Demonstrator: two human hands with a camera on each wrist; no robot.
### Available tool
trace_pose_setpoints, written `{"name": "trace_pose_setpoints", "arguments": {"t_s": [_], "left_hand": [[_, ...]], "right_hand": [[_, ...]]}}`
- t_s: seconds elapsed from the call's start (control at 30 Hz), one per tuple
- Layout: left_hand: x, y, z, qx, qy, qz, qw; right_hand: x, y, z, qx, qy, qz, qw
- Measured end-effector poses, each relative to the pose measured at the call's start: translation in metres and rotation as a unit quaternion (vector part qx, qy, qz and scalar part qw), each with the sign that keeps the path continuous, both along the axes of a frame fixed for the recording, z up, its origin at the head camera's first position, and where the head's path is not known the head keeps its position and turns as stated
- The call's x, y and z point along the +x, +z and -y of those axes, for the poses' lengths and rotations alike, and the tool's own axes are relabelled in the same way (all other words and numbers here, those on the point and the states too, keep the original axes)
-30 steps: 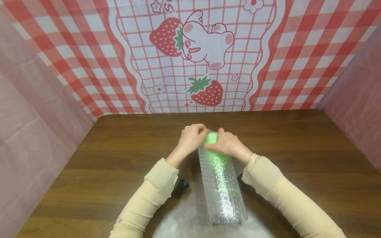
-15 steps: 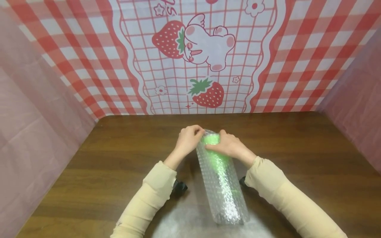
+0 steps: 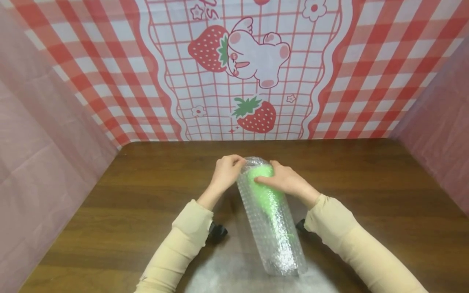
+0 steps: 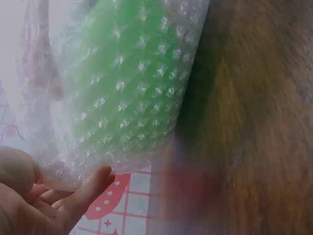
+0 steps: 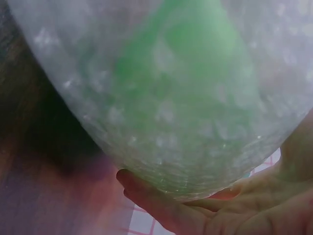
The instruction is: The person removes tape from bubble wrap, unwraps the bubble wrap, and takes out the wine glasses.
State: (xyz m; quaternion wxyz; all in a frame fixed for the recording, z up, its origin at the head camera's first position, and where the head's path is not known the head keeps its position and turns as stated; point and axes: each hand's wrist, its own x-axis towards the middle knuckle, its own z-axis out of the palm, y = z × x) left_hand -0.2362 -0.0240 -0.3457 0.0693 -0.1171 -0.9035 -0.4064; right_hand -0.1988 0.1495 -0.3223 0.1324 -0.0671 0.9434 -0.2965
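A long roll or sleeve of clear bubble wrap (image 3: 280,248) slants across the middle of the head view, its far end between the two hands. Inside its far part shows a bright green thing (image 3: 261,174), wide at the far end and narrowing toward the person; the wrap blurs its kind. My left hand (image 3: 228,171) pinches the wrap's far left edge between thumb and fingertips. On the other side my right hand (image 3: 289,180) grips the wrapped green thing, thumb across its top and fingers round the right side. In the left wrist view, the fingertips (image 4: 100,178) are right at the wrap's end.
The brown wooden table (image 3: 366,195) extends to both sides. A pale, translucent sheet (image 3: 223,268) lies at the near edge under the wrap. Behind the table hangs a red checked cloth (image 3: 366,81) with strawberry prints; pink curtains (image 3: 47,122) flank it.
My left hand has drawn the wrap's edge to the left, so the far end spreads wider and more of the green thing shows. The right hand has shifted slightly right, still gripping.
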Motion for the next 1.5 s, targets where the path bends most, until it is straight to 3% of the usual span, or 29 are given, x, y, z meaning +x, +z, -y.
{"name": "trace_pose_setpoints", "arguments": {"t_s": [0.53,0.8,1.0,1.33,1.5], "left_hand": [[0.0,-0.004,0.008,0.01,0.0,0.009,0.9999],[0.001,0.002,0.004,-0.021,-0.031,0.035,0.9987],[0.002,0.004,0.001,-0.012,-0.058,0.072,0.9956],[0.0,0.004,-0.004,0.005,-0.04,0.074,0.9964],[0.0,0.001,-0.003,-0.002,-0.039,0.057,0.9976]], "right_hand": [[-0.001,-0.003,-0.005,-0.026,0.007,-0.002,1.0],[0.0,-0.002,-0.006,-0.042,-0.002,0.01,0.999],[0.0,0.0,-0.006,-0.04,0.005,0.038,0.998],[-0.002,0.0,-0.002,-0.035,-0.013,0.059,0.998],[-0.001,0.003,0.0,-0.043,-0.015,0.066,0.997]]}}
